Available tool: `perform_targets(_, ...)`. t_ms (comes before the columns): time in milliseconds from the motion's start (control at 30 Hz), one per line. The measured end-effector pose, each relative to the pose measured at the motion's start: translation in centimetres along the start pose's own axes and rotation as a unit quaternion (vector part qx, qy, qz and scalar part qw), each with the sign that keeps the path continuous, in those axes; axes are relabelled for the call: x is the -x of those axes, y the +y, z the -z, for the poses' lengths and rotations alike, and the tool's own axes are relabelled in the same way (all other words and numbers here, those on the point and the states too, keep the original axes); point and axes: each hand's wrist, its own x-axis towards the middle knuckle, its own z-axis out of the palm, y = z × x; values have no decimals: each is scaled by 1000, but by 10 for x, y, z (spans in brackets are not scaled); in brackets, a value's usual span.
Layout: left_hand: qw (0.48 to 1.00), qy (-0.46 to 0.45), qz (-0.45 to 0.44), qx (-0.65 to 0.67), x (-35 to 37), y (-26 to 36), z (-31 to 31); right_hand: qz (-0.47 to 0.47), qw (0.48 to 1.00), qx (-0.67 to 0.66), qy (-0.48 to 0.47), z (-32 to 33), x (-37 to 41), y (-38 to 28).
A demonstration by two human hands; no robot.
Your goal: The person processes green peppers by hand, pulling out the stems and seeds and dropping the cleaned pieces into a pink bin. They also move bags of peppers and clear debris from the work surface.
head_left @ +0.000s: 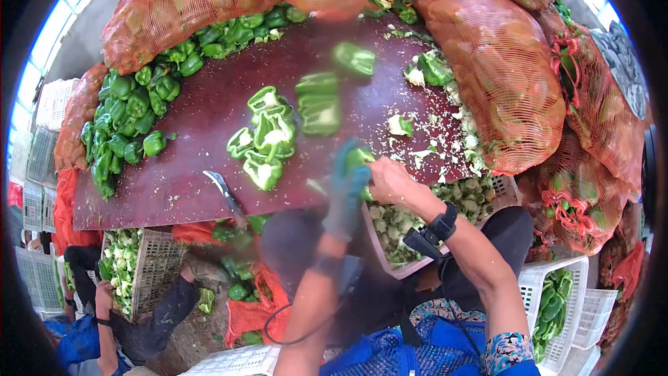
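Note:
My left hand (348, 177), in a blue-grey glove, is closed around a green bell pepper (358, 158) just above the table's near edge. It is blurred by motion. Pressed against the pepper's right side is my bare right hand (393, 181), fingers closed; what they grip is hidden. Beyond my hands, cut pepper pieces (273, 136) lie in a cluster with pale insides showing. Blurred green pepper pieces (319, 103) are beside them. A knife (223, 191) with a curved blade rests at the table's near edge, left of my hands.
Whole peppers (129, 111) are heaped on the dark red table (188, 146) at left. Full red mesh sacks (494, 63) ring the back and right. A crate of pepper cores (400, 237) stands below my right forearm. At lower left, a co-worker's hand (103, 297) is beside another crate (149, 271).

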Motion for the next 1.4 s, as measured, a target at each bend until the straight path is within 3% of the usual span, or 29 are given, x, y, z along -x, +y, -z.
perform_targets(100, 996, 21, -71, -43, 4, -1, -1, 29, 999, 18, 16, -5, 0, 1)
perform_targets(200, 996, 43, -22, 81, 8, -5, -5, 58, 997, 40, 28, 0, 10, -10)
perform_targets(267, 959, 7, -210, -192, 0, -20, 11, 47, 996, 43, 58, -5, 12, -11)
perform_targets(333, 942, -10, -223, -252, -2, -23, 16, 57, 991, -17, 124, -8, 17, -12)
perform_targets(400, 995, -6, -79, -55, 2, -16, 9, 91, 963, -136, 217, -7, 28, -5)
perform_targets(433, 997, 11, -14, 72, 3, -6, 4, 64, 963, -169, 200, -3, 35, -4)
perform_targets(467, 969, 20, 40, 241, 4, 9, -4, 38, 961, -203, 184, 5, 43, -3)
perform_targets(500, 910, 28, 94, 402, 4, 17, -9, 10, 957, -238, 168, 11, 51, 0)
perform_targets(533, 925, 36, 78, 370, 4, 18, -12, -9, 987, -152, 60, 18, 58, 8)
perform_targets(633, 950, 39, 46, 306, 3, 17, -20, 78, 994, -64, 51, 33, 80, -9)
perform_targets(667, 950, 32, 44, 307, 3, 15, -20, 62, 991, -77, 85, 22, 74, -4)
perform_targets(733, 984, 22, -22, 175, 3, 5, -18, 11, 987, -17, 162, 13, 61, -16)
perform_targets(767, 995, 19, -87, 39, 2, -2, -16, -15, 979, 12, 201, 9, 53, -22)
perform_targets(867, 968, 13, -195, -157, 2, -17, -12, -6, 976, 49, 210, -3, 32, -19)
perform_targets(967, 978, -27, -173, -117, 3, -36, -1, 24, 978, 59, 199, -3, 25, -14)
perform_targets(1033, 961, -65, -209, -167, 3, -38, 6, 50, 979, 50, 191, -1, 23, -12)
perform_targets(1133, 892, -105, -311, -311, 0, -23, 10, 59, 980, -18, 188, -10, 16, 6)
perform_targets(1233, 926, -115, -260, -249, 2, -12, 2, 88, 974, -123, 167, -4, 21, 14)
perform_targets(1267, 939, -121, -227, -229, 4, -7, -1, -3, 962, -255, 94, 4, 29, 12)
perform_targets(1333, 986, -109, -90, -84, 9, 0, -9, -30, 935, -344, 84, 17, 43, 19)
perform_targets(1367, 994, -96, 15, 41, 7, 3, -13, -43, 916, -389, 86, 25, 49, 22)
perform_targets(1400, 991, -82, 61, 85, 8, 7, -17, -84, 902, -406, 119, 32, 57, 23)
